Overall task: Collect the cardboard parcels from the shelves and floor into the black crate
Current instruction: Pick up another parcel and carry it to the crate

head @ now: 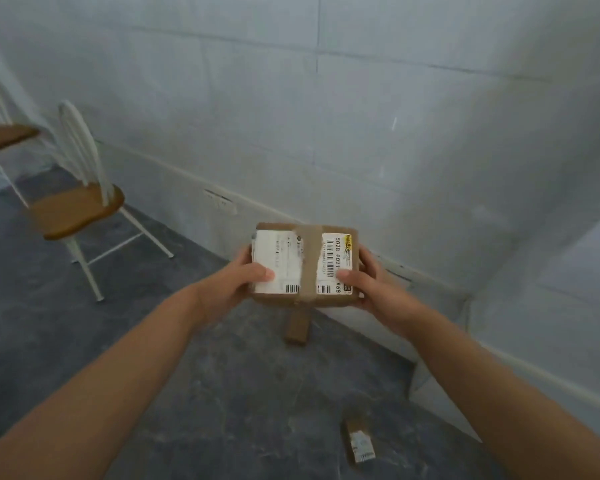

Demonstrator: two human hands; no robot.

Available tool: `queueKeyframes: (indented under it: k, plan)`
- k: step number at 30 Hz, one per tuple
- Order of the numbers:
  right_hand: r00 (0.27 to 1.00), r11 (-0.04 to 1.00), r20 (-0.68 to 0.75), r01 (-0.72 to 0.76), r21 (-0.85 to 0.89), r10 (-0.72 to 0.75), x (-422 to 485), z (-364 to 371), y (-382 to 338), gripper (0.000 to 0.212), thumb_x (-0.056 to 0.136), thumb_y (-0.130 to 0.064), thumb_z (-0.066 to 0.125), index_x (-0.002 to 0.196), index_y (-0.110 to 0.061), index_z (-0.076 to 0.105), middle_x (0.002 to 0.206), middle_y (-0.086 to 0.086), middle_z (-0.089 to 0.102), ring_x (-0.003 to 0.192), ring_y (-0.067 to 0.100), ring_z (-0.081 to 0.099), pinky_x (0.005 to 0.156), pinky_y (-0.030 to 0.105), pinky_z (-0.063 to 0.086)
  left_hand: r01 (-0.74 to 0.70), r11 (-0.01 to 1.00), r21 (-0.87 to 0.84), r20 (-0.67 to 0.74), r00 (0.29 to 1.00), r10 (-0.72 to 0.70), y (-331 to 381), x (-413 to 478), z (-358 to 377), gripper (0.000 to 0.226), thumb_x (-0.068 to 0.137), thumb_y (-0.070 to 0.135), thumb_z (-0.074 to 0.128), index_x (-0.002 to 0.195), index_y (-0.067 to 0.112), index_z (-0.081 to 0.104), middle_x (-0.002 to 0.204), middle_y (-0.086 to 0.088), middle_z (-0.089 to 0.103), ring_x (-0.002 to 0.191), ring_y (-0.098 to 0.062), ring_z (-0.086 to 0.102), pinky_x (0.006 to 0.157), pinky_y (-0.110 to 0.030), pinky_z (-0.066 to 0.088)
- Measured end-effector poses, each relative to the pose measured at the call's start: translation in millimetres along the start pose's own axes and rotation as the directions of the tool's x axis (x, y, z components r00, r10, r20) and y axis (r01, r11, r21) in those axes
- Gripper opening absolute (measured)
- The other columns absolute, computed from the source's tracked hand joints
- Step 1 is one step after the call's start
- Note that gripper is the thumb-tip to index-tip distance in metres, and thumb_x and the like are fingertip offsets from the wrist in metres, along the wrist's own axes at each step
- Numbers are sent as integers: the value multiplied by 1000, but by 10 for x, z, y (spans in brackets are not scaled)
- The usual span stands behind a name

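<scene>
Held parcel: brown taped cardboard parcel with white shipping labels (303, 263), raised above the grey floor (118, 323).
Left hand (238, 282): grips its left side, thumb on top.
Right hand (368, 284): grips its right side.
Floor parcels: small brown cardboard parcel (297, 327) directly below; small labelled cardboard parcel (359, 441) nearer.

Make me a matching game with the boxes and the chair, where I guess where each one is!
Things:
1. taped parcel
2. plain brown parcel
3. small labelled parcel
4. nearer chair

Places:
A. on the floor, lowest in the picture
B. held between the left hand and the right hand
C. standing at the left, near the wall
D. on the floor, partly hidden behind the held parcel

Pairs: 1-B, 2-D, 3-A, 4-C
</scene>
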State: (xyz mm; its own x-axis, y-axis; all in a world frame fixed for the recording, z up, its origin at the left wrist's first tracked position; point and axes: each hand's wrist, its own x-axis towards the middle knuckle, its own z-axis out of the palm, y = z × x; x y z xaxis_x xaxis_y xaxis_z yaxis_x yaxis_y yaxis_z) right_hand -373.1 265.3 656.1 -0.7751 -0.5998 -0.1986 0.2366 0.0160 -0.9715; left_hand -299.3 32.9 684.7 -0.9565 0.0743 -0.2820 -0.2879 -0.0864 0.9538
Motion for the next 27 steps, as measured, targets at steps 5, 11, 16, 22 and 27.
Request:
queueKeyframes:
  k: [5,11,16,22,27]
  plan:
    - [999,985,21,48,-163,-45,-311,-496,-507,75,67,-24,62,138,-32,40,120,-3,62,101,11,63,85,30,50,-84,919,385,165,986,21,518,365,502,90,52,49,77,132,44,38,142,8,44,123,-12,51,99,-35,46]
    - [981,979,-132,119,-166,-141,-615,-1046,-756,71,70,-35,63,137,-33,39,131,1,55,111,16,58,96,35,47,-141,929,341,343,939,17,633,685,1223,65,62,44,75,121,45,48,107,6,72,96,-16,70,66,-24,56]
    - [920,978,-346,207,31,-184,-844,-1374,-613,93,71,-38,69,145,-43,12,130,-8,51,113,12,58,88,38,52,-240,959,149,375,911,170,518,1045,1739,53,78,39,63,128,41,46,115,2,69,101,-19,69,70,-28,57]
    - [763,957,-597,290,-26,-248,-1330,-1583,-516,71,73,-34,72,134,-43,35,124,-3,61,102,17,67,71,31,56,-237,969,73,606,782,145,512,1443,2508,65,80,42,60,139,36,33,123,4,65,107,-18,66,76,-32,57]
    - [547,944,-803,324,-60,-239,-2022,-1742,-517,68,74,-28,70,134,-41,41,115,-7,67,99,14,68,71,25,55,-226,974,-1,757,636,149,535,1564,3279,71,85,39,59,144,45,19,132,7,58,114,-17,62,93,-42,52]
